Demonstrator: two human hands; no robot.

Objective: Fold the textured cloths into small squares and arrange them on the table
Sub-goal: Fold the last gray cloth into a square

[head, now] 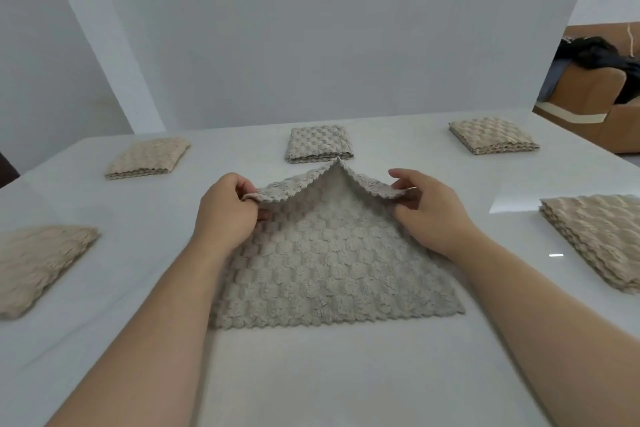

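Observation:
A grey textured cloth (pixel 332 267) lies in the middle of the white table (pixel 311 374), its near edge flat and its far edge lifted into a peak. My left hand (pixel 227 211) pinches the far left corner of that cloth. My right hand (pixel 429 208) pinches the far right corner. Several folded cloths lie around it: a beige one (pixel 149 158) at the far left, a grey one (pixel 318 143) at the far middle, a beige one (pixel 491 135) at the far right, one (pixel 38 263) at the near left and one (pixel 599 236) at the near right.
A white wall rises right behind the table's far edge. Beyond the table at the far right stands a brown sofa (pixel 595 104) with dark clothing on it.

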